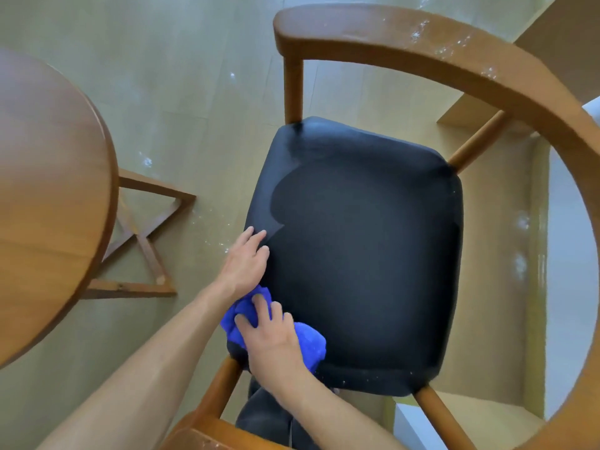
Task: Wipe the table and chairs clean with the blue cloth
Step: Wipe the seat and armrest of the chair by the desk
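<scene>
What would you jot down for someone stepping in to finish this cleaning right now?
Right hand: fingers pressing the blue cloth onto the near left corner of the black chair seat.
Left hand: flat on the seat's left edge, holding nothing.
Done: most of the seat looks darker, seemingly wiped; a paler patch remains at its far left.
Left: that patch, and the curved wooden armrest, which shows white specks. The round wooden table stands to the left; I cannot tell whether it has been wiped. No other chair is in view.
</scene>
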